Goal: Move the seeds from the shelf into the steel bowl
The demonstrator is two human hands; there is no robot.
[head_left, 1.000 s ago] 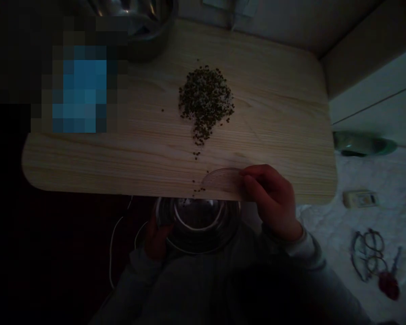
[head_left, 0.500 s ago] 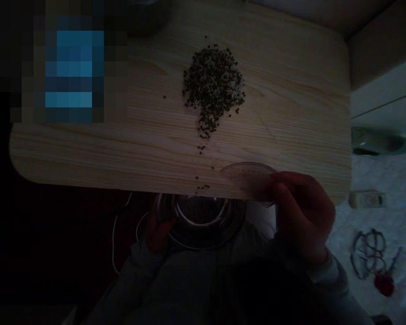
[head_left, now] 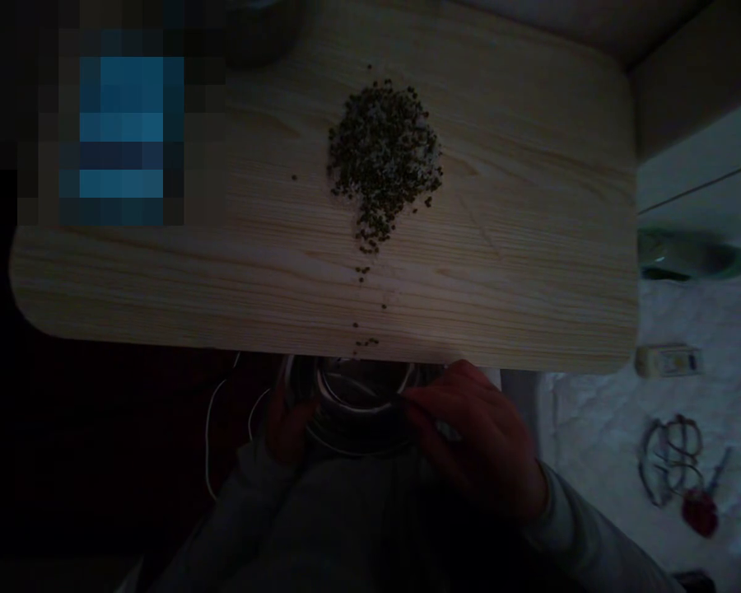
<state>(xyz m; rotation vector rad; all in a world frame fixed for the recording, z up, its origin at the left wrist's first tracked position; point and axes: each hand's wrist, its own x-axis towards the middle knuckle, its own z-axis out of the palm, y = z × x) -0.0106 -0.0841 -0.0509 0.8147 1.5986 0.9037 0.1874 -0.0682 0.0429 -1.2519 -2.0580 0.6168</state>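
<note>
Below the table's front edge, a shiny metal bowl (head_left: 361, 436) is partly hidden by the tabletop. My left hand (head_left: 289, 428) is closed on the bowl's left rim. My right hand (head_left: 469, 436) is at the bowl's right side, fingers pinched on a thin clear plastic disc, now hard to make out in the dim light at the bowl's mouth. On the wood-grain table (head_left: 519, 247) lies a heap of small dark and pale grains (head_left: 386, 152), with a thin trail of loose dark ones running down to the edge above the bowl.
A dark round container (head_left: 263, 33) stands at the table's back left, beside a pixelated area. To the right, a white quilted surface bears a green bottle (head_left: 692, 254), a pale remote control (head_left: 670, 361) and a coiled cord (head_left: 673, 457) near a red object (head_left: 700, 512).
My right hand has moved left and down from the table's edge to the bowl, taking the clear disc off the tabletop. My left hand stays on the bowl.
</note>
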